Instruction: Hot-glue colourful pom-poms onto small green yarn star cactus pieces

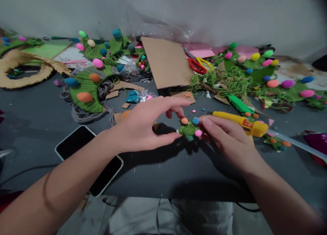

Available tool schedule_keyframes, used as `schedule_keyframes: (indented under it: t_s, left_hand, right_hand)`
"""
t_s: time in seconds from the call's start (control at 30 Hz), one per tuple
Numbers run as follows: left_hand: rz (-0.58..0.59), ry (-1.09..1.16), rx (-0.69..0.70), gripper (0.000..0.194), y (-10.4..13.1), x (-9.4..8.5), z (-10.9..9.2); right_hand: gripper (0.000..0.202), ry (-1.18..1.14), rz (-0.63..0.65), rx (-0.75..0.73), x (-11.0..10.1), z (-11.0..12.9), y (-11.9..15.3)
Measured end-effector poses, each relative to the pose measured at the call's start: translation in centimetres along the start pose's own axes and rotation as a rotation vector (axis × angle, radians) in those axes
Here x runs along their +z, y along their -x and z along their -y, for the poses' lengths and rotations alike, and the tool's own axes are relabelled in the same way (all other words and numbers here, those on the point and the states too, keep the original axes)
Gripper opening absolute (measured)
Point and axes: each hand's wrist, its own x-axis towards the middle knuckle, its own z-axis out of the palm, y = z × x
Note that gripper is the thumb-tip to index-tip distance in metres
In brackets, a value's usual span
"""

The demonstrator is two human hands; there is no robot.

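Packet: one, small, clear plastic, glittery blue contents [132, 96]; a second clear packet [144, 94] adjoins it, contents too blurred to name. Clear plastic film [160, 29], crumpled, against the pale wall [76, 8].

Ornament [188, 129]: one, small, green yarn, orange, blue, pink and teal balls round its rim; located between the two hands, above the dark worktop [153, 173], near its front edge. Right hand [230, 134]: pinching the ornament's right side, thumb against fingers. Left hand [143, 124]: thumb and fingers spread wide, thumb tip at the ornament's left edge; from here I cannot tell whether it touches.

On the worktop: yellow glue gun [238, 120], partly behind the right hand, translucent glue stick [293, 143] protruding; second small ornament [274, 141], beneath that stick; phone [74, 143], dark screen, partly hidden by the left forearm; green-wrapped crescent [89, 88], coloured balls, grey yarn [84, 114] around it; straw-coloured ring [22, 73], far left; cardboard sheet [166, 63], beside red-handled scissors [196, 66] and a yellow handle [205, 63]; green yarn tangle [233, 79]; green brush [238, 103], just in front of the tangle.

Below the front edge: pale clothing [173, 218] over the seated person's lap.
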Motion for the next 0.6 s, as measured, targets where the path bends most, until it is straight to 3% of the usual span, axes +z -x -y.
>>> schedule_keyframes:
  t_s: [0.13, 0.27, 0.43, 0.6]
  left_hand:
    - [0.01, -0.018, -0.011, 0.058, 0.0, 0.0, 0.1]
    - [0.024, -0.03, -0.004, 0.059, 0.0, -0.1, 0.1]
    - [0.044, -0.039, -0.004, 0.058, 0.0, 0.0, 0.1]
    - [0.08, -0.056, -0.018, 0.059, 0.0, 0.0, 0.2]
  right_hand:
    - [0.029, -0.055, -0.006, 0.031, 0.1, 0.6, -0.1]
    - [0.03, 0.033, -0.021, 0.02, 0.3, 1.5, -0.3]
    - [0.032, 0.032, -0.08, 0.024, 0.4, 1.2, -0.2]
    - [0.023, -0.141, -0.196, -0.11, 0.4, 0.8, -0.2]
